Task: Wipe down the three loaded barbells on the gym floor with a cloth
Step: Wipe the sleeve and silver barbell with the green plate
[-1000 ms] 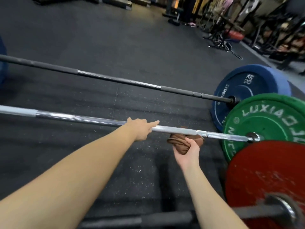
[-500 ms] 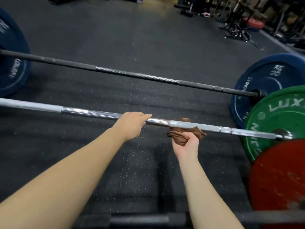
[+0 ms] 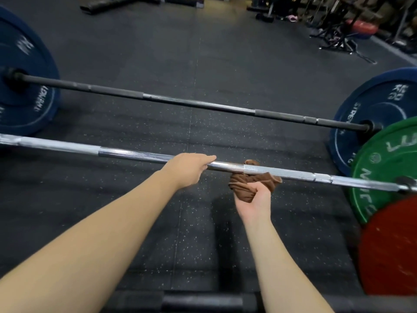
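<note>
Cloth: a brown cloth (image 3: 244, 188), bunched up, is wrapped round the middle barbell (image 3: 135, 154) a little right of its mid-length. Most of it hangs under the bar, and a small fold shows above it.
Right hand: the right hand (image 3: 255, 199) sits below the bar, palm up, gripping the bunched cloth. The cloth mostly hides the curled digits.
Left hand: the left hand (image 3: 189, 170) lies on top of the same bar, near the cloth but apart from it. Its fingers (image 3: 208, 159) curl over the bar, with the index finger stretched along it toward the cloth.
Middle barbell: chrome, lying across the view. Its right end enters a green plate (image 3: 388, 168), and its left end runs out of frame.
Far barbell: the far barbell (image 3: 191, 102) lies beyond and roughly parallel, dark with a bare-metal middle. It has a left blue plate (image 3: 27, 93) and a right blue plate (image 3: 372, 114).
Near barbell: the near barbell (image 3: 203, 301) is a dark, blurred bar along the bottom edge, crossed by both forearms. A red plate (image 3: 392, 251) stands at its right end.
In the way: at the right the plates overlap in view, red in front of green and green in front of blue.
Floor: the floor (image 3: 135, 222) is black rubber matting flecked with white, with seams between the tiles.
Room: racks and stands (image 3: 334, 28) and a red pad (image 3: 361, 27) crowd the far right, dim and blurred.
</note>
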A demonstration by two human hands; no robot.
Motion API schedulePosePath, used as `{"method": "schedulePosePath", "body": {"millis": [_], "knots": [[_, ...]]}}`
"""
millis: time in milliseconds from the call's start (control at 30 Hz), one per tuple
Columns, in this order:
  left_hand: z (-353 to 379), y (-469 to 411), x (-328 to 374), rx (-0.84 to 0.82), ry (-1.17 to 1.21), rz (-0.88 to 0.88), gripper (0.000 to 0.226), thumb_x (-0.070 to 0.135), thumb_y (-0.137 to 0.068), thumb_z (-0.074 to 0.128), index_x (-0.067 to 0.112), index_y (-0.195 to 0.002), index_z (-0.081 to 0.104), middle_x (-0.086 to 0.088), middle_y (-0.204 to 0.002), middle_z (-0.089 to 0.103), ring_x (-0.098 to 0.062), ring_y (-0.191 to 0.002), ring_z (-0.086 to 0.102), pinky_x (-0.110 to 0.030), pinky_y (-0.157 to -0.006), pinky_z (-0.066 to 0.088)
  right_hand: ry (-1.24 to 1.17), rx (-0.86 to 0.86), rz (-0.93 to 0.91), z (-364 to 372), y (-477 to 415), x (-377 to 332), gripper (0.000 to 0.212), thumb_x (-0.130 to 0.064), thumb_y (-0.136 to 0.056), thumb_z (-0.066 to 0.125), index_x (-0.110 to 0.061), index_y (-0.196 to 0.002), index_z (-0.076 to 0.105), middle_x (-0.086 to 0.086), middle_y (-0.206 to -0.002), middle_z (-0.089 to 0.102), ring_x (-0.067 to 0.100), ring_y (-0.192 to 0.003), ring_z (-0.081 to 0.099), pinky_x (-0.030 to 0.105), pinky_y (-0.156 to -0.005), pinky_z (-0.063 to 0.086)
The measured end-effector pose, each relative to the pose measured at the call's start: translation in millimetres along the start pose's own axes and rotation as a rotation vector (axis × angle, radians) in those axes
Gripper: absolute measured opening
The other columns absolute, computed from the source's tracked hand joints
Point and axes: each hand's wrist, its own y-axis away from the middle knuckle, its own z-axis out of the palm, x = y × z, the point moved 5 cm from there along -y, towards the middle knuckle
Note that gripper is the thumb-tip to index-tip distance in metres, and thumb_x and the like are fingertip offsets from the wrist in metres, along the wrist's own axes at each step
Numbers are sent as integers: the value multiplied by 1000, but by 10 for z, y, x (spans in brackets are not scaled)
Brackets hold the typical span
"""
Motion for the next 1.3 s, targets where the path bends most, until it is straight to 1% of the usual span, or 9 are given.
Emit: {"method": "schedulePosePath", "body": {"millis": [200, 433, 767, 900, 967, 1033, 1133, 1267, 1300], "knots": [[-67, 34, -75, 12, -98, -115, 44, 43, -109, 36, 39, -152, 41, 4, -145, 58, -26, -126, 57, -43, -101, 47, 207, -65, 139, 146, 183, 384, 43, 6, -85, 38, 1, -124, 57, 22, -120, 65, 35, -105, 66, 43, -98, 53], [-41, 10, -40, -10, -83, -146, 44, 39, -109, 38, 37, -153, 41, 0, -142, 60, -28, -124, 57, -40, -100, 46, -32, -4, 72, 42, 46, 72, 50, 9, -85, 41, -3, -129, 59, 17, -122, 69, 32, -104, 71, 41, -87, 59], [-49, 71, -21, 18, -98, -89, 45, 34, -110, 38, 27, -155, 41, -1, -146, 57, -26, -129, 55, -38, -104, 43, 248, -167, 245, 262, 252, 659, 39, 7, -85, 37, 5, -118, 59, 22, -110, 67, 34, -100, 65, 39, -90, 53], [-71, 193, -111, -6, -97, -19, 49, 32, -110, 34, 20, -157, 34, 0, -150, 52, -25, -133, 51, -41, -109, 41, 157, -141, 205, 273, 181, 544, 36, 8, -84, 37, 2, -112, 60, 20, -108, 65, 34, -102, 63, 43, -105, 48], [-146, 288, -297, 52, -61, -100, 51, 34, -109, 35, 17, -158, 33, -2, -153, 49, -26, -137, 48, -43, -111, 40, 56, -87, 148, 219, 87, 399, 37, 9, -83, 36, 0, -111, 59, 16, -107, 63, 30, -97, 64, 41, -107, 47], [-233, 441, -576, 118, -110, -211, 53, 37, -109, 33, 16, -158, 31, -2, -159, 41, -24, -145, 37, -46, -118, 31, 36, -69, 153, 201, 80, 414, 39, 9, -84, 35, 0, -114, 58, 14, -105, 63, 25, -91, 66, 34, -96, 53], [-250, 694, -990, 135, -190, -301, 52, 38, -110, 28, 21, -159, 28, 2, -165, 28, -21, -153, 18, -51, -124, 15, 167, -138, 215, 455, 172, 837, 32, 11, -78, 32, -2, -95, 55, 8, -88, 52, 16, -65, 57, 20, -64, 49], [-88, 843, -1043, 154, -169, -288, 54, 33, -109, 32, 29, -161, 19, 4, -166, 24, -23, -154, 16, -53, -124, 9, 215, -235, 243, 872, 354, 1529, 55, 14, -78, 29, -3, -120, 61, 17, -112, 64, 31, -99, 63, 37, -100, 50], [-88, 836, -1033, 174, -149, -296, 54, 31, -109, 32, 30, -161, 19, 4, -165, 26, -22, -153, 16, -53, -124, 8, 237, -243, 263, 911, 392, 1638, 57, 13, -80, 30, -1, -128, 58, 20, -121, 66, 33, -109, 65, 41, -101, 51]]}}
